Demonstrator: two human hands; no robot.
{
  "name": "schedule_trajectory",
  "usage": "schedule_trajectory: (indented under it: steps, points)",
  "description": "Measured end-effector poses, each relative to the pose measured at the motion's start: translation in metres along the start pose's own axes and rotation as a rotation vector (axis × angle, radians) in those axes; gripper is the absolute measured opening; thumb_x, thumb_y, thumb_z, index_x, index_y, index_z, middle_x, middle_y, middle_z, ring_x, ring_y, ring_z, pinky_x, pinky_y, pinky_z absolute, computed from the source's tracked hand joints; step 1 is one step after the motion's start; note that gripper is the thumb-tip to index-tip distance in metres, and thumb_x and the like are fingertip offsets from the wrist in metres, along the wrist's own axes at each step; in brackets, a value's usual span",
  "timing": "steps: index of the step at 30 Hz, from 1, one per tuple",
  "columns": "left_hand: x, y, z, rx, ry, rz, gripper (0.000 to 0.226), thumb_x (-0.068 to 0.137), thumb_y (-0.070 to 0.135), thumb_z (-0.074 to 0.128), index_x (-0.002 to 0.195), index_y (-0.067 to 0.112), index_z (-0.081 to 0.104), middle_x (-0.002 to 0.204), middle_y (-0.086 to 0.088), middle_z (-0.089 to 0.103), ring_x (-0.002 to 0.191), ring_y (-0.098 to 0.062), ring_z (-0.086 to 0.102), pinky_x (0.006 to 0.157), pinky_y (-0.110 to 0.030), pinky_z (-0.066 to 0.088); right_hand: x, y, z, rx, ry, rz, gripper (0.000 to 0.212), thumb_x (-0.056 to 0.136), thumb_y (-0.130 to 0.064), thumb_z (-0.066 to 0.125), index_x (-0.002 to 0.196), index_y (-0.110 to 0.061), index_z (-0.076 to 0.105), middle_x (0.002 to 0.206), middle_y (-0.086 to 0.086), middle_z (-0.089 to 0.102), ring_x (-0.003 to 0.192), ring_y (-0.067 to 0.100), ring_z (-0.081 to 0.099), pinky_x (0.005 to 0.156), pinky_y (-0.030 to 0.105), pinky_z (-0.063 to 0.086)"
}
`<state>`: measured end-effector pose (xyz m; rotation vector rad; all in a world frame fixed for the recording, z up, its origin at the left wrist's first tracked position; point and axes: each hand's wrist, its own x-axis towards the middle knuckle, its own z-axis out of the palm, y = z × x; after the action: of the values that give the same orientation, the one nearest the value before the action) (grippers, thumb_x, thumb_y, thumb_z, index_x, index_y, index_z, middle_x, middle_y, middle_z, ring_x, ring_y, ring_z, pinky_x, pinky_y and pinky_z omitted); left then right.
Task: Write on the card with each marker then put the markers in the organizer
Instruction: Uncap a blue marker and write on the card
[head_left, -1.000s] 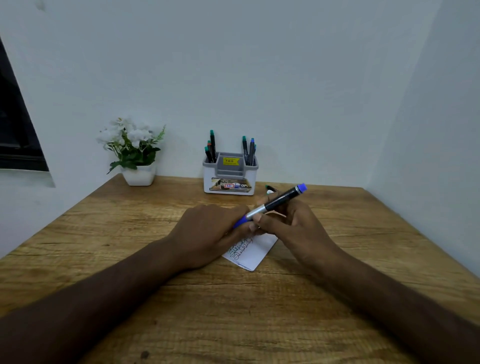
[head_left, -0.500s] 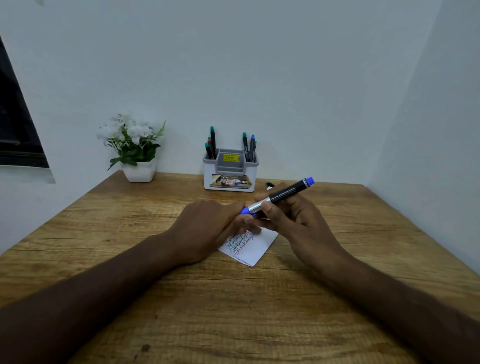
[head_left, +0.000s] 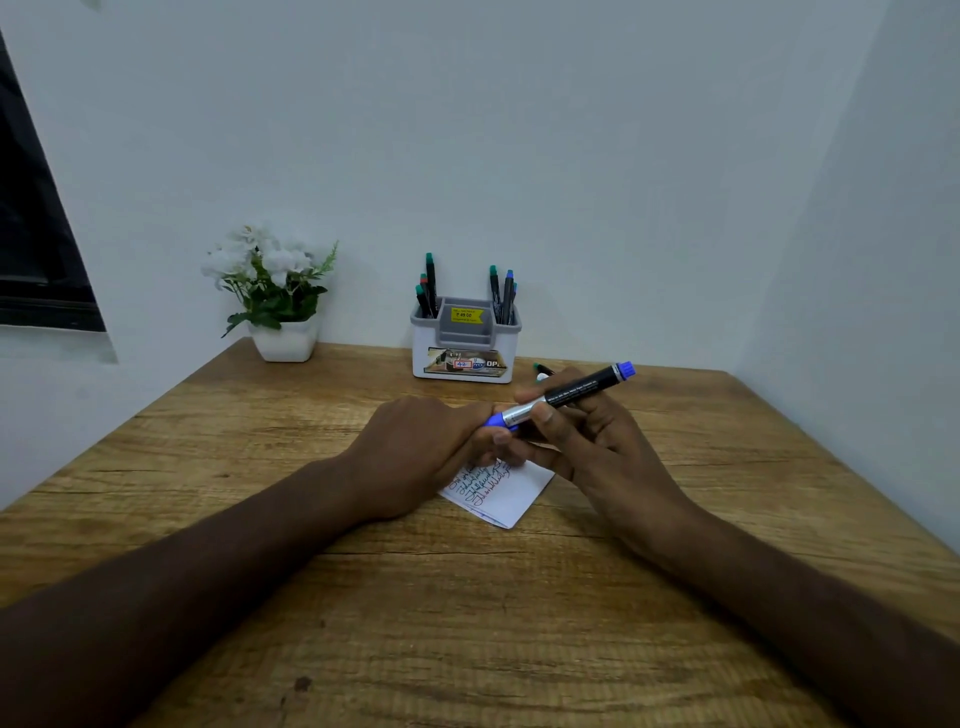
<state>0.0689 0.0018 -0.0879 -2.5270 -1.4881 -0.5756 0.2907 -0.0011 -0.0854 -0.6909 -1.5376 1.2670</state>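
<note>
My right hand (head_left: 587, 447) grips a blue marker (head_left: 571, 393) by its black and silver barrel, tilted with its blue end up to the right. My left hand (head_left: 426, 452) holds the marker's blue cap end, fingers curled round it. Both hands hover just above a white card (head_left: 511, 496) with red and dark scribbled lines, partly hidden under them. The white and grey organizer (head_left: 465, 345) stands at the back of the table with several markers upright in its side slots. Another marker (head_left: 543, 370) lies behind my right hand, mostly hidden.
A white pot of white flowers (head_left: 278, 301) stands at the back left of the wooden table (head_left: 467, 623). Walls close the table in at the back and right. A dark window frame (head_left: 31, 234) is at the far left.
Both hands have risen slightly off the card and shifted toward the organizer, still joined on the blue marker. More of the written lines on the card show now.
</note>
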Motion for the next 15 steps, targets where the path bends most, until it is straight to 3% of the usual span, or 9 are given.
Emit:
schedule_trajectory:
  steps: [3,5,7,9,12,15]
  points:
    - [-0.001,-0.001,-0.001,-0.027,-0.004,-0.005,0.054,0.100,0.071,0.012,0.111,0.039,0.054,0.073,0.015,0.052,0.063,-0.004,0.046,0.056,-0.028,0.030,0.002,-0.005,0.002,0.056,0.000,0.017,0.028,0.097,-0.029,0.062,0.117,-0.012,0.071,0.118,0.018,0.078,0.119,0.036,0.074,0.099,0.043,0.062]
    - [-0.003,-0.003,-0.003,-0.068,-0.019,-0.011,0.043,0.103,0.067,0.015,0.105,0.044,0.051,0.068,0.018,0.049,0.061,-0.002,0.046,0.058,-0.033,0.030,0.006,-0.019,-0.003,0.225,0.007,0.022,0.019,0.098,-0.029,0.057,0.109,-0.016,0.065,0.119,0.026,0.075,0.122,0.040,0.072,0.102,0.044,0.061]
    - [-0.004,-0.005,-0.003,-0.078,-0.039,0.009,0.055,0.103,0.069,0.011,0.110,0.041,0.058,0.074,0.016,0.060,0.064,-0.004,0.052,0.060,-0.033,0.031,0.009,-0.038,-0.011,0.290,0.037,-0.014,0.015,0.098,-0.031,0.054,0.106,-0.020,0.062,0.129,0.028,0.072,0.127,0.038,0.069,0.108,0.045,0.056]
    - [-0.004,-0.004,-0.003,-0.092,-0.045,0.034,0.068,0.099,0.073,0.004,0.116,0.042,0.062,0.083,0.015,0.067,0.070,-0.005,0.057,0.060,-0.029,0.033,0.012,-0.049,-0.019,0.222,0.125,-0.084,0.019,0.098,-0.035,0.055,0.108,-0.021,0.064,0.135,0.018,0.072,0.126,0.033,0.071,0.109,0.044,0.057]
    - [-0.004,-0.003,-0.004,-0.184,-0.030,0.025,0.065,0.101,0.073,0.012,0.122,0.043,0.066,0.077,0.019,0.062,0.074,-0.005,0.059,0.060,-0.025,0.034,0.013,-0.048,-0.026,0.080,0.301,-0.159,0.021,0.096,-0.039,0.064,0.102,-0.023,0.075,0.113,0.001,0.075,0.105,0.020,0.073,0.096,0.035,0.060]
    - [-0.006,-0.010,0.000,-0.277,-0.026,0.039,0.041,0.099,0.075,0.038,0.107,0.039,0.055,0.084,0.017,0.069,0.078,-0.003,0.062,0.062,-0.029,0.044,0.013,-0.040,-0.027,0.084,0.319,-0.068,0.016,0.100,-0.024,0.068,0.098,-0.013,0.078,0.088,0.004,0.071,0.080,0.016,0.065,0.078,0.029,0.059]
